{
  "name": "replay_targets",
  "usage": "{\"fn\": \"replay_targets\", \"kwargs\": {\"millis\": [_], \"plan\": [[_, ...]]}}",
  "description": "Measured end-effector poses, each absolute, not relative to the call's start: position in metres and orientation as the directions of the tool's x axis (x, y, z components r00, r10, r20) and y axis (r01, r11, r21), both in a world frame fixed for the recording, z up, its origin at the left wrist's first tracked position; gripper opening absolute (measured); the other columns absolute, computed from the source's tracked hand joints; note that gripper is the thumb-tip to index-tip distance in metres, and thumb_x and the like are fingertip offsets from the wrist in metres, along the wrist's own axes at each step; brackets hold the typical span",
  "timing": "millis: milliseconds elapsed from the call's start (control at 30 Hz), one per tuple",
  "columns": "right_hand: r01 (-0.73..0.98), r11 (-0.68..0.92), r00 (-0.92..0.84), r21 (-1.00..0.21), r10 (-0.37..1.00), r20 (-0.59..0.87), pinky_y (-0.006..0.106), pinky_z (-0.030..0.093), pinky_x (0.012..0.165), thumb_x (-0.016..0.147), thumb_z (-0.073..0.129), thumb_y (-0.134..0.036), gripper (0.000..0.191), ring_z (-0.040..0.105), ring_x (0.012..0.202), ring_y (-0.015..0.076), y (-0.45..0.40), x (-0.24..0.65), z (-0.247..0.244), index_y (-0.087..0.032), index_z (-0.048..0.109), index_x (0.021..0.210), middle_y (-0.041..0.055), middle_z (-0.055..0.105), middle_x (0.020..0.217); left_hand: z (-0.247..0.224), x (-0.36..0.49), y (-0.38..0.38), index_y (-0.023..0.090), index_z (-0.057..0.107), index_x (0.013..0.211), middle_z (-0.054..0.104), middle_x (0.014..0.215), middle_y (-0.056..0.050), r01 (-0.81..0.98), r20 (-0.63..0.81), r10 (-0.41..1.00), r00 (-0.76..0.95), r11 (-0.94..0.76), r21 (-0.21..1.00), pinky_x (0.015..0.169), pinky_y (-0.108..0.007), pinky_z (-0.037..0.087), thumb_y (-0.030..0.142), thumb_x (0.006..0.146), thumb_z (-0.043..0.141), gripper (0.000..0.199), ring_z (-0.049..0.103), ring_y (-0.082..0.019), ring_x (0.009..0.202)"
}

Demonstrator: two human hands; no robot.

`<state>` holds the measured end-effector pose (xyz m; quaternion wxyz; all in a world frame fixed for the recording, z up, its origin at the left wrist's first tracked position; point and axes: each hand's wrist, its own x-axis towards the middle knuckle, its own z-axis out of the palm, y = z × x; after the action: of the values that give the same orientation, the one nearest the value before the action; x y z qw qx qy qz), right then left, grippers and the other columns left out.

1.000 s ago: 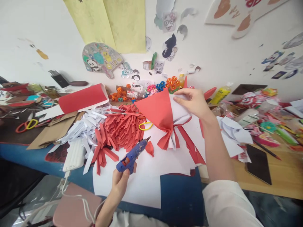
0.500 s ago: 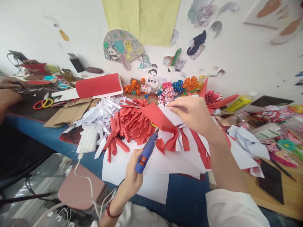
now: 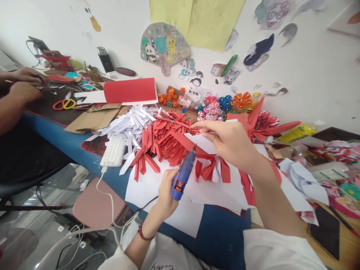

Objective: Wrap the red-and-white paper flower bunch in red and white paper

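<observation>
My left hand (image 3: 168,195) is wrapped round a blue hot glue gun (image 3: 184,174), its nozzle pointing up toward a red and white paper piece (image 3: 206,145). My right hand (image 3: 225,140) pinches that paper piece at its upper edge, thumb and fingers together. Folded red and white strips hang at the lower end of the piece, over white paper sheets (image 3: 171,213). Left of the paper piece lies a heap of folded red paper strips (image 3: 168,140), and beyond it folded white paper strips (image 3: 135,123). The nozzle tip is close to the paper; contact is unclear.
A white power bank (image 3: 113,152) with a cable sits at the table's front edge. Scissors (image 3: 64,104), cardboard (image 3: 94,118) and a red paper roll (image 3: 129,90) lie left. Another person's hands (image 3: 26,84) work at far left. A phone (image 3: 324,230) lies right.
The view has turned, shifting the scene. The paper piece in my right hand is tilted differently, with more of its white side showing. The glue gun's nozzle has come up beside it.
</observation>
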<state>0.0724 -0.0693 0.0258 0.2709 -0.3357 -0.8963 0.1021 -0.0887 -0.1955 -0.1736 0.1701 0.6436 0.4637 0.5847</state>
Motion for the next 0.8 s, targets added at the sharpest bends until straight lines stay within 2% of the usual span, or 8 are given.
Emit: {"fn": "replay_targets", "kwargs": {"millis": [300, 600, 800], "plan": [[0.498, 0.803, -0.701, -0.327, 0.595, 0.393, 0.028, 0.05, 0.075, 0.094, 0.047, -0.012, 0.031, 0.067, 0.09, 0.0184, -0.075, 0.065, 0.02, -0.021, 0.065, 0.118, 0.0051, 0.071, 0.107, -0.178, -0.087, -0.193, 0.018, 0.054, 0.12, 0.06, 0.106, -0.012, 0.418, 0.593, 0.784, -0.182, -0.484, 0.769, 0.08, -0.037, 0.048, 0.02, 0.095, 0.043, 0.028, 0.058, -0.023, 0.096], [0.503, 0.783, -0.674, -0.365, 0.62, 0.401, 0.027, 0.052, 0.074, 0.093, 0.051, -0.014, 0.028, 0.068, 0.089, 0.0186, -0.075, 0.067, 0.02, -0.021, 0.066, 0.116, 0.0047, 0.071, 0.102, -0.164, -0.085, -0.195, 0.017, 0.055, 0.11, 0.058, 0.1, -0.011, 0.44, 0.619, 0.754, -0.221, -0.489, 0.753, 0.076, -0.035, 0.047, 0.026, 0.098, 0.039, 0.021, 0.057, -0.021, 0.09], [0.511, 0.774, -0.662, -0.375, 0.632, 0.402, 0.027, 0.052, 0.074, 0.093, 0.05, -0.015, 0.029, 0.068, 0.087, 0.0181, -0.074, 0.069, 0.02, -0.022, 0.067, 0.116, 0.0043, 0.072, 0.102, -0.161, -0.084, -0.197, 0.017, 0.056, 0.107, 0.057, 0.096, -0.009, 0.465, 0.613, 0.753, -0.24, -0.465, 0.753, 0.075, -0.034, 0.047, 0.021, 0.098, 0.038, 0.02, 0.056, -0.02, 0.088]]}}
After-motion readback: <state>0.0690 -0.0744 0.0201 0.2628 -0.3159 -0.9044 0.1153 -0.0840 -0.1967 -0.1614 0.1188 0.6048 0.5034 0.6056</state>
